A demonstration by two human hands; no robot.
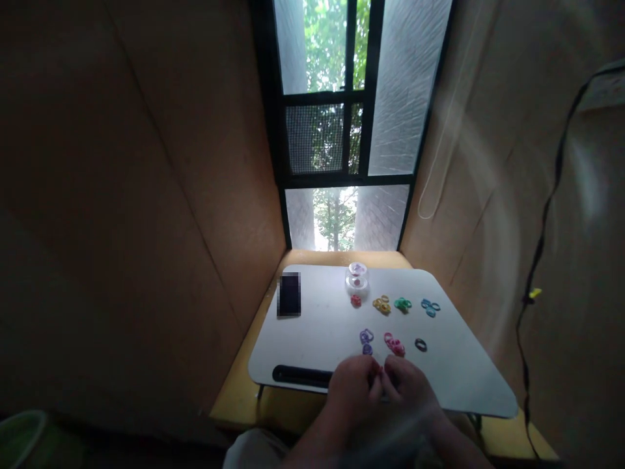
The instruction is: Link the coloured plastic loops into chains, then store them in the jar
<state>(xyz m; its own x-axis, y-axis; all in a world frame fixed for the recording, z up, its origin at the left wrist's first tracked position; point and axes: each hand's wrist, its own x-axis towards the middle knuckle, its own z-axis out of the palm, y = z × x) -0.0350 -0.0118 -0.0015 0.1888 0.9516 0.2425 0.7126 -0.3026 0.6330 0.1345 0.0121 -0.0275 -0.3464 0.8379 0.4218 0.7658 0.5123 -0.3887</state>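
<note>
My left hand (354, 381) and my right hand (409, 383) meet at the near edge of the white lap table (322, 326). Both are closed, with fingertips pinched together on a small pink-red hair tie (381, 370), mostly hidden by the fingers. Just beyond them lie purple hair ties (366, 337) and pink hair ties (395, 345). A dark hair tie (420, 345) rests to the right. Farther back, small groups of red (356, 301), yellow (381, 305), green (403, 304) and blue hair ties (430, 307) form a row.
A clear round container (357, 281) stands near the back of the table. At the far left lies a dark flat device (290, 294), its outline pixelated. A black slot (300, 376) runs along the near edge. A dark cable (540, 241) hangs at right, and a window (336, 137) is ahead.
</note>
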